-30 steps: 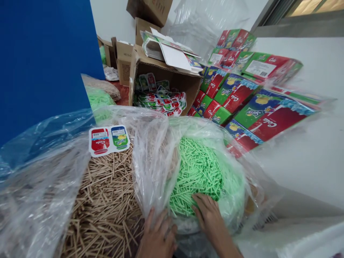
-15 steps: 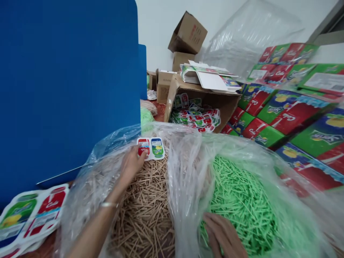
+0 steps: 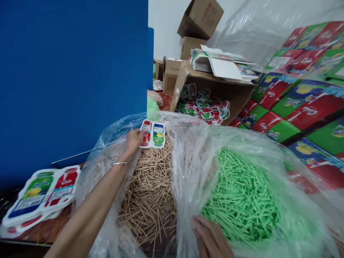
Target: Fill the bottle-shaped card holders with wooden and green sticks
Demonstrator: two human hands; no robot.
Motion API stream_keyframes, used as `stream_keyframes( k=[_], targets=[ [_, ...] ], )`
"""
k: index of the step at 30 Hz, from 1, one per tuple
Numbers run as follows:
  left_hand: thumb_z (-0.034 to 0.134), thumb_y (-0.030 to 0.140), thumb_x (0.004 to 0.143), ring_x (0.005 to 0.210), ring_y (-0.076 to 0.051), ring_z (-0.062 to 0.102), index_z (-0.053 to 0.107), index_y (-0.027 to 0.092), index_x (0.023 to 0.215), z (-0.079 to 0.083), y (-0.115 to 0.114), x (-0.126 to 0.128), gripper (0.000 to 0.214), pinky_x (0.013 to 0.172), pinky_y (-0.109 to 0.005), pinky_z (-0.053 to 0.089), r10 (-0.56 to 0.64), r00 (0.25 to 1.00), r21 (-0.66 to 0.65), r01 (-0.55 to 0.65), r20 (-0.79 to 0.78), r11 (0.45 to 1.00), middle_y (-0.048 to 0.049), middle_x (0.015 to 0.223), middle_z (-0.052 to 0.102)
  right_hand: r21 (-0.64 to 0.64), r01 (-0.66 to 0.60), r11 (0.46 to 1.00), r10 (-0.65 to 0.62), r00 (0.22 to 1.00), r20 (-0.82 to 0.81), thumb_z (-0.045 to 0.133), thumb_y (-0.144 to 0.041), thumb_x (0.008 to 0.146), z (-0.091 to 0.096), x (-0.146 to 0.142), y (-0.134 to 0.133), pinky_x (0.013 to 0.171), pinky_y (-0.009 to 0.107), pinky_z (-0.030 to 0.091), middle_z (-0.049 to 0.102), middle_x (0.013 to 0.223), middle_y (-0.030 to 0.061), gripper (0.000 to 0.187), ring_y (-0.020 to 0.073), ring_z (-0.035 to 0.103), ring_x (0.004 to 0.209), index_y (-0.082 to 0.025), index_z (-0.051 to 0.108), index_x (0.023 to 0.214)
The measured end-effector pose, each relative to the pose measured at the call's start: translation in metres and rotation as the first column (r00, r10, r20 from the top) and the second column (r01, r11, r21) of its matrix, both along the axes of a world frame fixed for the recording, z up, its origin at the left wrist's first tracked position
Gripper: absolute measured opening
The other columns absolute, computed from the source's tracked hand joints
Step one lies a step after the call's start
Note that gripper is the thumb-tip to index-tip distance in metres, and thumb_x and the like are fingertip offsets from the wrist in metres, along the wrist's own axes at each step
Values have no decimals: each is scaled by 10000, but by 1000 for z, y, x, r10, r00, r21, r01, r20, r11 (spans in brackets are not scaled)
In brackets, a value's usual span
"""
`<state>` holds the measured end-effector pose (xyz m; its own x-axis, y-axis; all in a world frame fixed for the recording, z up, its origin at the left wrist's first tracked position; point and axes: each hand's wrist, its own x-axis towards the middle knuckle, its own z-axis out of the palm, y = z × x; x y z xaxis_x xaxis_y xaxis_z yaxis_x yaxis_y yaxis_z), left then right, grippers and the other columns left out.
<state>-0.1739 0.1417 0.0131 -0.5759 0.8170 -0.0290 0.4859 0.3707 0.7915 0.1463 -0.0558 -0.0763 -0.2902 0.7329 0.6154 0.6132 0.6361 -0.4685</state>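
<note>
My left hand (image 3: 134, 141) pinches the left edge of a printed card (image 3: 158, 135) with a red Cola shape and a green-and-blue Sprite shape. It holds the card above the far end of a clear bag of brown paper sticks (image 3: 150, 186). My right hand (image 3: 211, 236) rests low in the view, at the plastic between that bag and a bag of green sticks (image 3: 244, 197). Its fingers are stretched out side by side and hold nothing visible; the thumb is hidden.
A stack of similar cards (image 3: 43, 197) lies at the left. Beyond the bags, a tipped carton (image 3: 180, 80) holds many more cards. Printed Cola and Sprite boxes (image 3: 298, 104) are piled at the right. A blue panel (image 3: 72, 79) stands along the left.
The view has shifted, and the card is now more upright in my left hand, with that arm reaching further forward. My right hand sits slightly further left against the plastic.
</note>
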Motion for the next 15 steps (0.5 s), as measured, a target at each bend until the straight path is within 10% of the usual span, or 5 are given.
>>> stream_keyframes(
  k=[8, 11, 15],
  targets=[
    [720, 520, 615, 475, -195, 653, 670, 164, 685, 14, -137, 13, 366, 453, -301, 539, -3, 921, 117, -47, 389, 992, 6, 539, 684, -344, -67, 936, -63, 934, -353, 484, -347, 935, 14, -58, -8, 804, 333, 571, 698, 1094, 98, 329, 225, 697, 910, -263, 586, 1236],
    [806, 487, 521, 460, -207, 656, 685, 171, 647, -10, -200, 42, 361, 427, -295, 536, 34, 744, -81, 27, 667, 996, 3, 509, 687, -590, -203, 781, -173, 838, -518, 519, -522, 877, 10, -80, -5, 749, 326, 587, 696, 1113, 132, 534, 242, 699, 903, -182, 523, 1288],
    [789, 502, 600, 521, -192, 672, 717, 223, 803, -43, -252, 73, 352, 549, -316, 563, 10, 482, -24, 22, 876, 999, 25, 613, 727, -806, -285, 518, -271, 839, -471, 565, -592, 813, -5, -89, -11, 592, 279, 568, 728, 736, 60, 447, 215, 686, 679, -166, 667, 899]
  ],
)
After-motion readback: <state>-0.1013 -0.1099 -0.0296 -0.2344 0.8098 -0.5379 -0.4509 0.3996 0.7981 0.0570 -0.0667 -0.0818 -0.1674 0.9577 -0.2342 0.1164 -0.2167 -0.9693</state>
